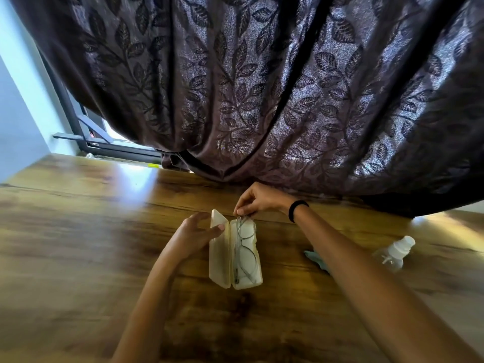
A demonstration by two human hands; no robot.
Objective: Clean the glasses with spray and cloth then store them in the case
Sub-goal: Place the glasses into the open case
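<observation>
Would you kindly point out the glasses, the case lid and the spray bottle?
glasses [245, 247]: head view, frame near the bridge.
case lid [219, 258]: head view, inner face.
spray bottle [402, 246]: head view, white cap.

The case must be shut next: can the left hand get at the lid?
Probably yes: the left hand holds the open lid; the right hand pinches the glasses at the far end, clear of it.
</observation>
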